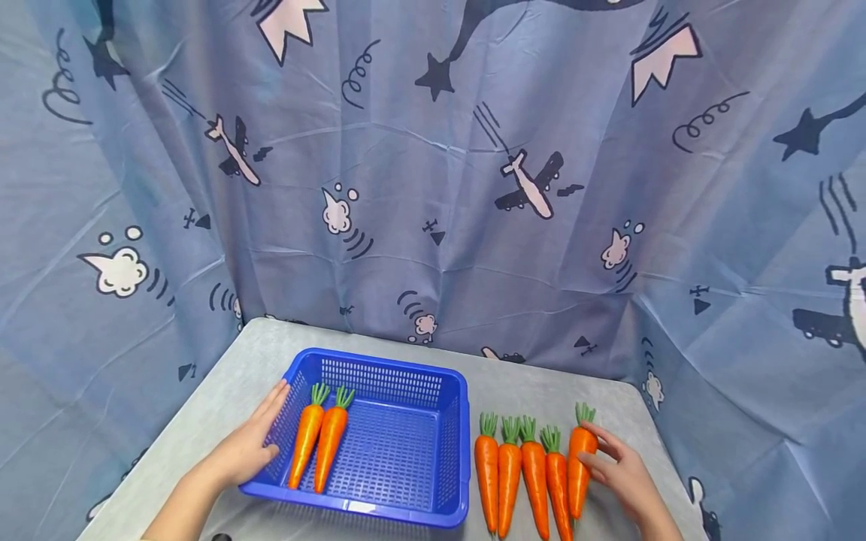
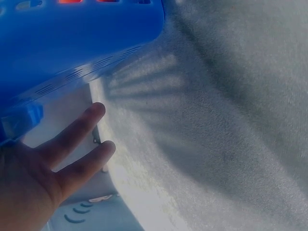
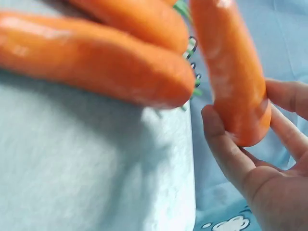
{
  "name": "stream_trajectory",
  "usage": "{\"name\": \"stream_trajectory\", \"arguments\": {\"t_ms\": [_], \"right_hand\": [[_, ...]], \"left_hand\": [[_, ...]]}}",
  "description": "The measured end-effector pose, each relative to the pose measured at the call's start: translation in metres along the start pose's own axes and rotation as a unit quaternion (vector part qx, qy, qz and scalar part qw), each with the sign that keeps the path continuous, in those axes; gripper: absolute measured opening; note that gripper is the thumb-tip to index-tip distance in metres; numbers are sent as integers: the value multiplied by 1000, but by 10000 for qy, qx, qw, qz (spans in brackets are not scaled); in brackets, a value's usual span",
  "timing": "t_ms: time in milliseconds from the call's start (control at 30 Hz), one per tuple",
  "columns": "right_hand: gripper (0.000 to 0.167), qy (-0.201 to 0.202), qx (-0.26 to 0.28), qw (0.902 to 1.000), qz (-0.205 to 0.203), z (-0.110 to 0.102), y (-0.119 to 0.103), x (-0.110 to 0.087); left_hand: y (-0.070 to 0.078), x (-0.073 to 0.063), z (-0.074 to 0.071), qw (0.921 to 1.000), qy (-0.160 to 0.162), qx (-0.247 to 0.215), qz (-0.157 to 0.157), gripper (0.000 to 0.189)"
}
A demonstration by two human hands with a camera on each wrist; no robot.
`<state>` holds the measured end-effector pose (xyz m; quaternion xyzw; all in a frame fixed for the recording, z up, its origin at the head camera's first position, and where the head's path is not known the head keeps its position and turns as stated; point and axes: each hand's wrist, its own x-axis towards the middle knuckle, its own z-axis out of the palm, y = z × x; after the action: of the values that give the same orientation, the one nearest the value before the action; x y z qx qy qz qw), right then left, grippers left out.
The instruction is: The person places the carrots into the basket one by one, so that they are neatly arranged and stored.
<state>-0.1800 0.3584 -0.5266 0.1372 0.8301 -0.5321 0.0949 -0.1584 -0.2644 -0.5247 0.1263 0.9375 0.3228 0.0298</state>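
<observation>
My right hand [image 1: 625, 477] holds an orange carrot [image 1: 579, 466] with a green top, thumb on one side and fingers on the other. In the right wrist view the fingers pinch this carrot [image 3: 236, 82] near its thick end, and it is lifted at an angle. My left hand [image 1: 246, 447] lies along the left side of a blue plastic basket [image 1: 368, 508], fingers straight. The left wrist view has two spread fingers [image 2: 79, 166] just below the basket wall [image 2: 72, 48]. Two carrots [image 1: 331, 443] lie side by side inside the basket, at its left.
Several more carrots [image 1: 509, 481] lie in a row on the grey table [image 1: 541, 383], between the basket and my right hand. A patterned blue curtain [image 1: 406, 188] surrounds the table's back and sides. A small dark round thing [image 1: 221, 537] shows at the bottom edge.
</observation>
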Motion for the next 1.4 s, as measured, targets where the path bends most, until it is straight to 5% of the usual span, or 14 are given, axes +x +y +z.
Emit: {"name": "stream_trajectory", "arguments": {"t_ms": [600, 1400], "right_hand": [[73, -187, 481, 9959, -745, 25, -40, -8], [67, -721, 679, 9880, -1188, 66, -74, -3]], "left_hand": [[3, -2, -1, 10000, 46, -74, 32, 92], [-1, 0, 1, 9999, 113, -37, 87, 92]]}}
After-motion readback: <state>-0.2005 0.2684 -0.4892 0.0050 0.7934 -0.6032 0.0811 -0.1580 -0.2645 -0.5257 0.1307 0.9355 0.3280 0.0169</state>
